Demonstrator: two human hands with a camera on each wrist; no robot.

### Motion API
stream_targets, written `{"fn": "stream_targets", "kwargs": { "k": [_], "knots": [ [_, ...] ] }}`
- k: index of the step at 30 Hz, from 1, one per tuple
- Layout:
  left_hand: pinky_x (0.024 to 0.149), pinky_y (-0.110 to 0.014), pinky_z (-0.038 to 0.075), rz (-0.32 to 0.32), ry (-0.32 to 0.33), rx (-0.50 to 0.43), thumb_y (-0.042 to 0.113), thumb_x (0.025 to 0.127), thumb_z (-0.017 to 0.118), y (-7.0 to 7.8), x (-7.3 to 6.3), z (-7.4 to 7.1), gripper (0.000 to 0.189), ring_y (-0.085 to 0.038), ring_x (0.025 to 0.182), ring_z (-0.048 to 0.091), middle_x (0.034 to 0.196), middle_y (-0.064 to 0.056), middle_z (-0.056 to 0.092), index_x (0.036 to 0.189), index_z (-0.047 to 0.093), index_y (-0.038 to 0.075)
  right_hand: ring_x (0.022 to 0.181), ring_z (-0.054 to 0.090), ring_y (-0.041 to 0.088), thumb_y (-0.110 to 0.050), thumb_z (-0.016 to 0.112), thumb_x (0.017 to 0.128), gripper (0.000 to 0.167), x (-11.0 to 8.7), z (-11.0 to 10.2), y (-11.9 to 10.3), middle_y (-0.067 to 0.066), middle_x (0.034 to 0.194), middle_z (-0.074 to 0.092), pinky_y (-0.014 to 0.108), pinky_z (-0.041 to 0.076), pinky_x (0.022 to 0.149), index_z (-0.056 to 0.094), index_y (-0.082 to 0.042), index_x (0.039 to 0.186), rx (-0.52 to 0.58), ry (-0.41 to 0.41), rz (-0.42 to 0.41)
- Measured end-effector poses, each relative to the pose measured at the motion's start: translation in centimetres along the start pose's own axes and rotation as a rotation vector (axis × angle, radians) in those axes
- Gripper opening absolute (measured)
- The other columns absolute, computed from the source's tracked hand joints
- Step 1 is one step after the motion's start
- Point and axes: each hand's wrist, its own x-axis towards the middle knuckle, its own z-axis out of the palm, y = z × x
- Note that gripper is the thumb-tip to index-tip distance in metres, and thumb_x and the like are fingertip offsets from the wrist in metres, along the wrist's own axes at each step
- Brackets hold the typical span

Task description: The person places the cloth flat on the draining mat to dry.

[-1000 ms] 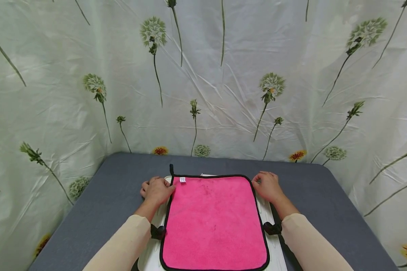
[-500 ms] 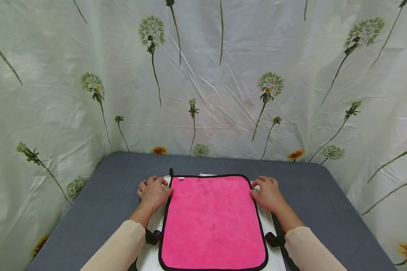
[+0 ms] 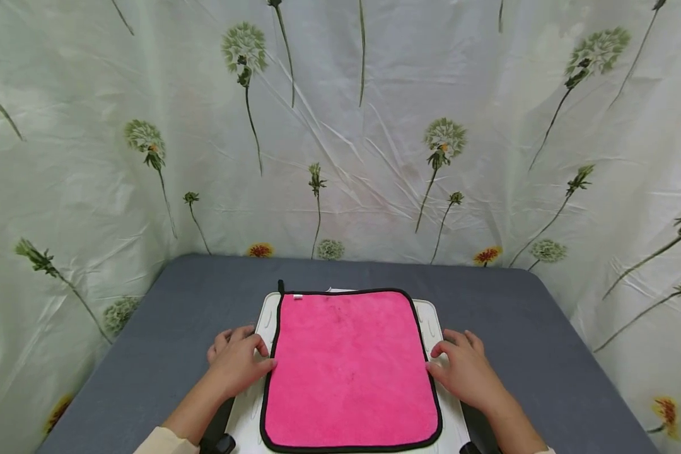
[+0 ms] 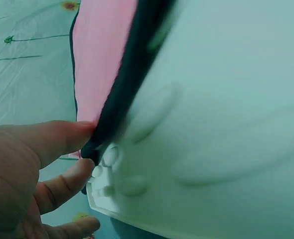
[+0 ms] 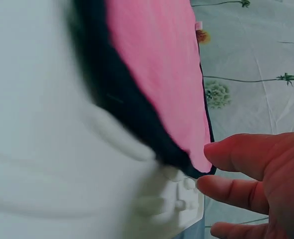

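Observation:
A pink microfibre cloth (image 3: 352, 372) with black edging and a hanging loop at its far left corner lies flat over a white panel (image 3: 430, 325) with raised oval bumps. My left hand (image 3: 235, 366) is at the cloth's left edge, pinching the trim between thumb (image 4: 62, 138) and index finger. Opposite it, my right hand (image 3: 468, 372) has the right edge between its thumb (image 5: 241, 152) and index fingertip. The other fingers of both hands lie outside the cloth, curled loosely. The cloth hides most of the panel.
A dark grey table (image 3: 204, 290) surrounds the panel. Behind and beside it hangs a pale curtain (image 3: 374, 157) printed with dandelions. Black straps (image 3: 221, 444) show near the wrists at the bottom of the head view.
Both hands have come nearer along the cloth's side edges, from near its far corners to about mid-length. The panel's far corners are now uncovered by the hands. The cloth stays nearly in place.

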Motion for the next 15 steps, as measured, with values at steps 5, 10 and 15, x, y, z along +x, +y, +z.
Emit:
{"fn": "stream_targets", "kwargs": {
  "k": [5, 10, 15],
  "knots": [
    [0.101, -0.076, 0.026, -0.004, -0.018, -0.018, 0.040, 0.082, 0.081, -0.5, -2.0, 0.3, 0.026, -0.061, 0.137, 0.027, 0.149, -0.024, 0.048, 0.080, 0.061, 0.023, 0.138, 0.036, 0.061, -0.026, 0.083, 0.082, 0.020, -2.2, 0.7, 0.4, 0.031, 0.133, 0.060, 0.074, 0.024, 0.111, 0.064, -0.023, 0.079, -0.010, 0.019, 0.019],
    [0.101, -0.077, 0.025, -0.015, -0.001, -0.031, 0.040, 0.080, 0.083, -0.6, -3.5, 0.7, 0.028, -0.062, 0.136, 0.027, 0.149, -0.024, 0.048, 0.079, 0.060, 0.025, 0.136, 0.036, 0.060, -0.024, 0.085, 0.079, 0.025, -3.7, 1.4, 0.9, 0.032, 0.131, 0.060, 0.071, 0.024, 0.110, 0.060, -0.025, 0.077, 0.006, 0.102, 0.000],
    [0.101, -0.077, 0.025, -0.025, 0.009, -0.043, 0.039, 0.079, 0.085, -0.5, -4.7, 1.2, 0.030, -0.062, 0.136, 0.027, 0.149, -0.024, 0.047, 0.078, 0.058, 0.026, 0.136, 0.032, 0.062, -0.026, 0.085, 0.080, 0.027, -4.9, 1.7, 0.9, 0.032, 0.134, 0.057, 0.074, 0.028, 0.108, 0.058, -0.026, 0.076, 0.030, 0.110, 0.026]
  ]
}}
